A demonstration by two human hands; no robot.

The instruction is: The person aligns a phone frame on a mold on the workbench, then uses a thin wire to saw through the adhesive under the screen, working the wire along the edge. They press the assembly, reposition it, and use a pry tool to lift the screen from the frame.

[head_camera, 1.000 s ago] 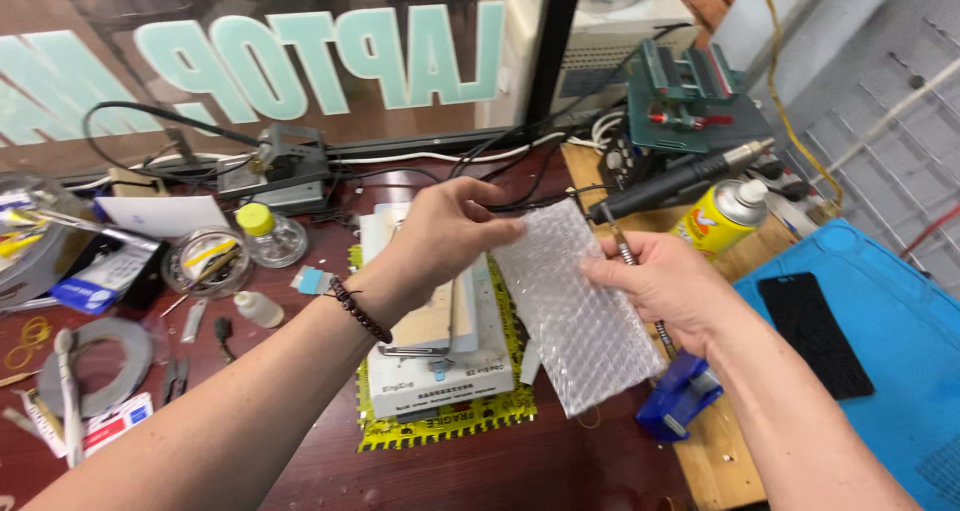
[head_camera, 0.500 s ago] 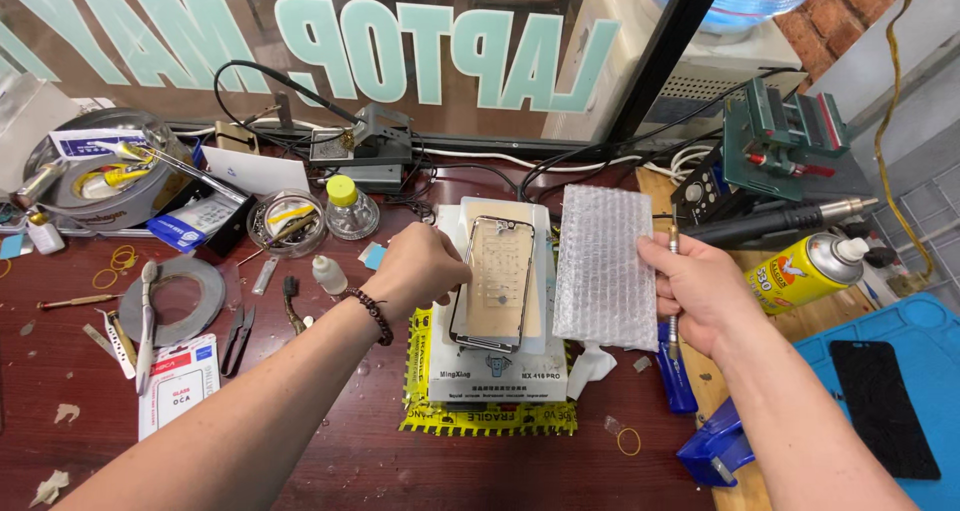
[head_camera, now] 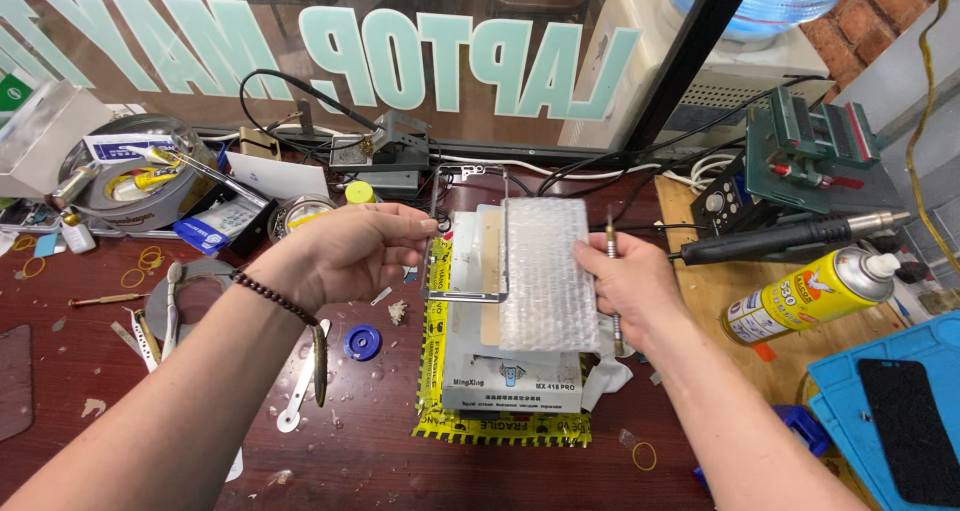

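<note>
Compared with half a second ago, the left hand (head_camera: 355, 249) no longer holds the frame up in front of the person. The thin metal frame (head_camera: 468, 233) is now lower, lying almost flat over the white box-shaped machine (head_camera: 512, 379), and the hand has moved a little to the left of it. The bubble wrap sheet (head_camera: 545, 273) has also come down and now covers the right part of the machine top, where before it stood more upright in the air.

The left hand is palm down, wrist bent slightly, with a dark bead bracelet (head_camera: 272, 297) on it. Its fingers are closed narrow and pinch the left edge of the frame near the top corner. The right hand (head_camera: 628, 283) comes from the lower right, fingers curled around the right edge of the bubble wrap. The same hand also keeps a slim metal tool (head_camera: 612, 281) upright against the palm.

The machine sits on yellow tape (head_camera: 500, 429) on the dark red surface (head_camera: 180, 411). A yellow spray can (head_camera: 808, 296) lies to the right.
</note>
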